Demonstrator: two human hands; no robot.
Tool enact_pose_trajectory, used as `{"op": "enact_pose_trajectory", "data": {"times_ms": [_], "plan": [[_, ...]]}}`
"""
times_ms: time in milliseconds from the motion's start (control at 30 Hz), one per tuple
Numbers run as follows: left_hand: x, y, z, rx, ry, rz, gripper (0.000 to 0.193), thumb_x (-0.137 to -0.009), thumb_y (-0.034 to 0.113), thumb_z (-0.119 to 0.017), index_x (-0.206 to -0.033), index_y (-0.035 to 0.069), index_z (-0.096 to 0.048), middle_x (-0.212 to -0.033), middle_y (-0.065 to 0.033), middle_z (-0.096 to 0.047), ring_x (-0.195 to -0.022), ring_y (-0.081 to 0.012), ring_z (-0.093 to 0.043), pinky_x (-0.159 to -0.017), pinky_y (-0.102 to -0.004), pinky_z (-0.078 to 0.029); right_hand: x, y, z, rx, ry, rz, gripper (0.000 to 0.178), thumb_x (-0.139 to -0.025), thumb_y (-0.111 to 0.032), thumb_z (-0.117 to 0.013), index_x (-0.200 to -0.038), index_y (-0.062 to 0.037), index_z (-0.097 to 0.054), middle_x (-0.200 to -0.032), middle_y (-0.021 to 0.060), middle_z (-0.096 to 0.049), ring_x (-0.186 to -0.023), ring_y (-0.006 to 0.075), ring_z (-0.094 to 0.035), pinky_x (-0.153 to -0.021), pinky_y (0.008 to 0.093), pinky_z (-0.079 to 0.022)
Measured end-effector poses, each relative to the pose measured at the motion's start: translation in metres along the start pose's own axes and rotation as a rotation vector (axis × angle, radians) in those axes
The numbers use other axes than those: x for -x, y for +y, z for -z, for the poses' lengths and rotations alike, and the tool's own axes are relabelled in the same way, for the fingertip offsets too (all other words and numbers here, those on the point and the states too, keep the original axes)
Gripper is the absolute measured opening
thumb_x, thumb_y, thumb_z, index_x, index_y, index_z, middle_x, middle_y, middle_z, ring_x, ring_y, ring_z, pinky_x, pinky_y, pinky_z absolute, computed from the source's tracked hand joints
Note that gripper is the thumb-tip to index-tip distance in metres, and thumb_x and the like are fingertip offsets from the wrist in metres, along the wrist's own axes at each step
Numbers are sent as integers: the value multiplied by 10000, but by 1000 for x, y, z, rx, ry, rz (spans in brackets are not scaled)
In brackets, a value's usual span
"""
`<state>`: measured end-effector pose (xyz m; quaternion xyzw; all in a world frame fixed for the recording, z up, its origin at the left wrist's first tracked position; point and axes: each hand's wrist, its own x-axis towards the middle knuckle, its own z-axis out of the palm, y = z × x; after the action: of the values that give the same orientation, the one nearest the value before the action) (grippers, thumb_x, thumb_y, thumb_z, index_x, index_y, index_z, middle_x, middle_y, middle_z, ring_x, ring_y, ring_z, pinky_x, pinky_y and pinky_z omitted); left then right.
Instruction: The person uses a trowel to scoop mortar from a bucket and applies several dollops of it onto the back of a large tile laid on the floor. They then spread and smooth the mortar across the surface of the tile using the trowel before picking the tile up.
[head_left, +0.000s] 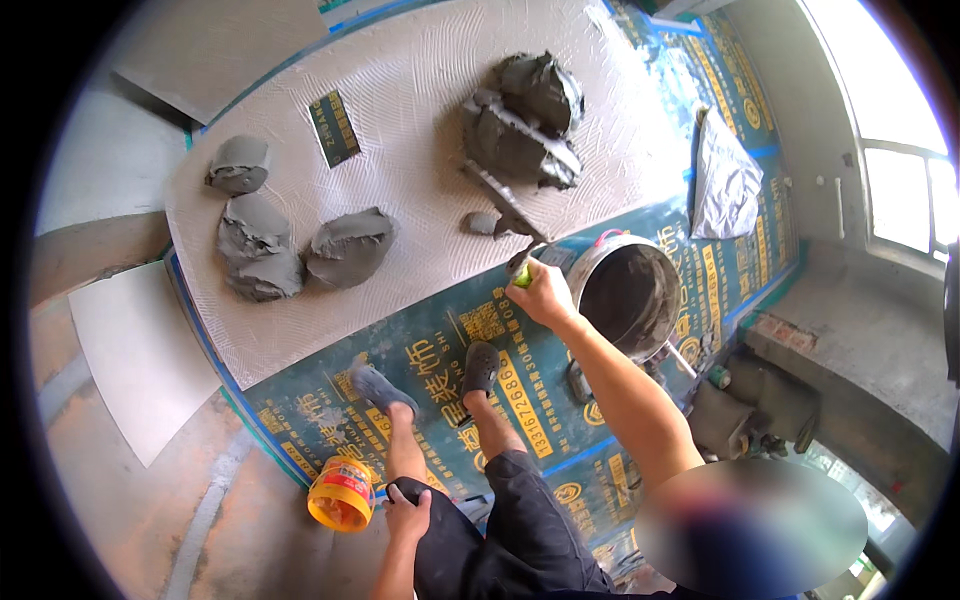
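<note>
My right hand (545, 297) is closed around the green handle of a trowel (512, 212). Its long grey blade reaches over the large tile's (440, 190) near edge, tip close to a big heap of grey mortar (525, 140). A small dab of mortar (481, 223) lies beside the blade. Ridged combed lines cover the tile, and more mortar lumps (258, 245) sit at its left. My left hand (406, 515) rests on my left knee with fingers loosely apart, holding nothing visible. Just right of the trowel stands a mortar-smeared bucket (630, 297), dark inside.
Green printed protective sheeting (440, 330) covers the floor under my feet. A yellow bucket (342, 495) stands beside my left leg. At the left lies a white board (140, 355). A silvery bag (724, 178) lies far right, near the window wall. Dark sacks (755, 400) are heaped at the right.
</note>
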<state>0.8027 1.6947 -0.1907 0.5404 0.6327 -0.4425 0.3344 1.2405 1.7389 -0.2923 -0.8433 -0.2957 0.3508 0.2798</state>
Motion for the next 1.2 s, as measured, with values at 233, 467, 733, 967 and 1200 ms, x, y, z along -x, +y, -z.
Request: {"op": "enact_pose_trajectory", "data": {"times_ms": [233, 467, 733, 967, 1200], "plan": [[-37, -47, -19, -290, 36, 43, 912, -798, 432, -652, -1452, -9, -193, -1304, -323, -393, -1145, -437, -509, -953, -469, -461, 9, 51, -117, 251, 199, 154, 205, -696, -154, -662, -849, -47, -576, -894, 169, -639, -774, 356, -634, -670, 433, -525], [-70, -63, 41, -292, 99, -109, 743, -761, 333, -684, -1338, -15, -369, -1179, -283, -466, -1069, -436, -527, -899, -470, -470, -22, 83, -235, 108, 472, 174, 328, -703, -12, -608, -1031, -16, -621, -1003, 191, -614, -984, 362, -574, -880, 414, -471], [-90, -62, 90, -356, 92, -237, 708, -748, 343, -686, -1315, 19, -413, -1132, -256, -508, -1012, -425, -563, -857, -477, -482, 92, 76, -358, -68, 336, -68, 382, -777, -39, -543, -1152, 27, -576, -1138, 266, -593, -1071, 454, -532, -925, 472, -428], [-96, -83, 98, -422, 126, -222, 662, -765, 371, -660, -1296, 38, -446, -1104, -246, -528, -999, -399, -584, -856, -463, -486, 183, 6, -300, -92, 269, -125, 508, -720, -39, -593, -1225, -12, -543, -1153, 245, -577, -1100, 439, -519, -969, 446, -405], [-94, -72, 98, -428, 128, -226, 646, -771, 374, -654, -1277, 26, -455, -1135, -260, -528, -1008, -399, -585, -877, -463, -480, 99, -72, -215, -985, 299, -364, 192, -857, -152, -633, -937, -50, -492, -680, 27, -520, -551, 131, -510, -519, 269, -430]]}}
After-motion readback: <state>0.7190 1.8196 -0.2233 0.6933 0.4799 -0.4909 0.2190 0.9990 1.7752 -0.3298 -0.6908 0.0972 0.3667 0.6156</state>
